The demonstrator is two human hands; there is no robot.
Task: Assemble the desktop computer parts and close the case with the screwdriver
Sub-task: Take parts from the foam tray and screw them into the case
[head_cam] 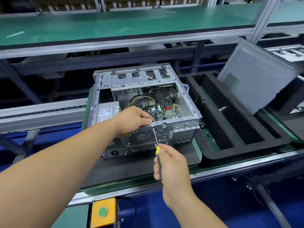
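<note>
Screwdriver (156, 140) tip apparently meets case (179, 130) rear top edge, left hand (134, 118) alongside

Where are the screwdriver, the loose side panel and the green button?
screwdriver (155, 137): head view, on the bare metal shaft below the tip.
side panel (256, 76): head view, on its flat grey face, leaning in the foam tray.
green button (102, 211): head view, middle of the button on the yellow box.

The right grip (171, 163) holds a yellow-handled screwdriver (157, 151) whose tip meets the rear top edge of the open computer case (179, 129), just beside the left grip (134, 118) curled over that edge.
</note>
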